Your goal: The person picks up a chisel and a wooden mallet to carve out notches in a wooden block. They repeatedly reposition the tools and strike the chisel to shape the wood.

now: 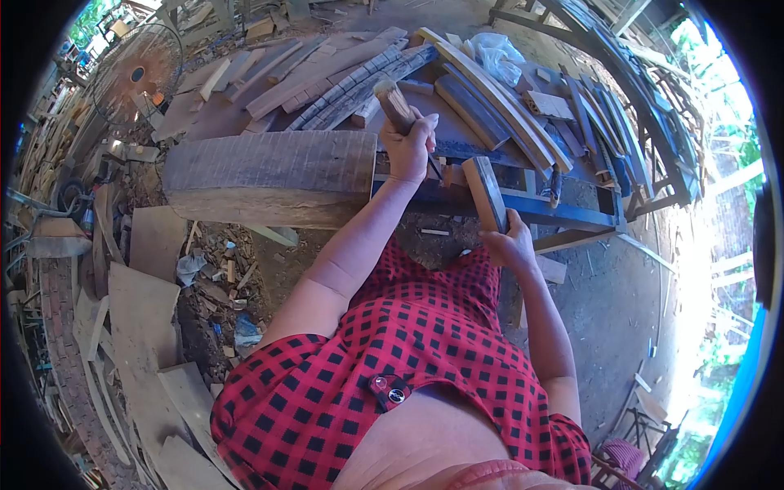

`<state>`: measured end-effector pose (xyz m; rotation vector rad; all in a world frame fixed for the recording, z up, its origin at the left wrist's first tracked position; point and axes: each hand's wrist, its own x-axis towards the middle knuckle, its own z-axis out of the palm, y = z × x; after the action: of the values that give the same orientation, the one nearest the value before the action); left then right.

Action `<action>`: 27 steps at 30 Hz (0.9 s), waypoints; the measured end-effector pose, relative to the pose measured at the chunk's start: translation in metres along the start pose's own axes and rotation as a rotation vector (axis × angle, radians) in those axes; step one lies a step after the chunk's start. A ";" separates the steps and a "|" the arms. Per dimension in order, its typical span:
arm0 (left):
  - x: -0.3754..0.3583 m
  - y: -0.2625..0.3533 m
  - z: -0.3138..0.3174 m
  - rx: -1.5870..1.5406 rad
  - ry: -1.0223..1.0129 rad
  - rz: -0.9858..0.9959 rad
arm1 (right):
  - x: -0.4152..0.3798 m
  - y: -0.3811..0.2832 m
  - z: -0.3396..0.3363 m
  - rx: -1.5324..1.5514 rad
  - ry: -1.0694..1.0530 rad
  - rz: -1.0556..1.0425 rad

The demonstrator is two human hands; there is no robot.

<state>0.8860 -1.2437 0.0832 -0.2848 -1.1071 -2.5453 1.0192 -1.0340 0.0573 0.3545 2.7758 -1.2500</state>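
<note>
My left hand [408, 147] is closed around the thick wooden handle of a chisel [396, 106]. The handle's worn top points up and away, and the thin dark blade slants down below my fist. Its lower end is by a small brown wooden piece [448, 172] at the bench frame. My right hand [510, 242] grips the near end of a squared wooden block [486, 192], raised over the bench's dark front rail [543, 208]. The block tilts up and leftward, its far end a short way from the blade. A thick timber beam [269, 173] lies left of my left hand.
Planks and offcuts [327, 73] cover the surface beyond my hands, with a clear plastic bag [496, 57] among them. A fan [137, 74] stands at the back left. Wood scraps [220, 286] litter the ground, and boards [143, 314] lie on the left.
</note>
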 end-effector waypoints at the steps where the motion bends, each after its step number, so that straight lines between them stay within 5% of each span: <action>1: -0.002 -0.002 0.001 -0.014 0.005 0.000 | 0.000 -0.002 -0.002 -0.026 -0.016 0.002; 12: -0.007 -0.013 -0.002 0.136 -0.062 -0.025 | 0.010 -0.038 -0.031 -0.116 -0.076 -0.008; 14: -0.005 -0.012 -0.001 0.150 -0.043 -0.039 | 0.019 -0.072 -0.054 -0.296 0.083 -0.330; 18: -0.008 -0.023 -0.005 0.163 -0.088 0.028 | -0.006 -0.214 -0.092 0.337 0.056 -0.426; 22: -0.009 -0.031 -0.008 0.124 -0.129 0.047 | -0.002 -0.251 -0.078 0.471 0.062 -0.717; 24: -0.011 -0.028 -0.003 0.103 -0.102 0.099 | 0.023 -0.243 -0.076 -0.508 -0.073 -0.835; 25: -0.011 -0.024 -0.001 0.250 -0.077 0.223 | 0.014 -0.275 -0.081 -0.600 -0.367 -0.273; 27: -0.010 -0.028 -0.008 0.248 -0.109 0.113 | 0.015 -0.296 -0.085 -0.755 -0.225 -0.425</action>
<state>0.8836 -1.2295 0.0554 -0.4125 -1.3906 -2.2878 0.9354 -1.1577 0.3273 -0.4157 2.9239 -0.1704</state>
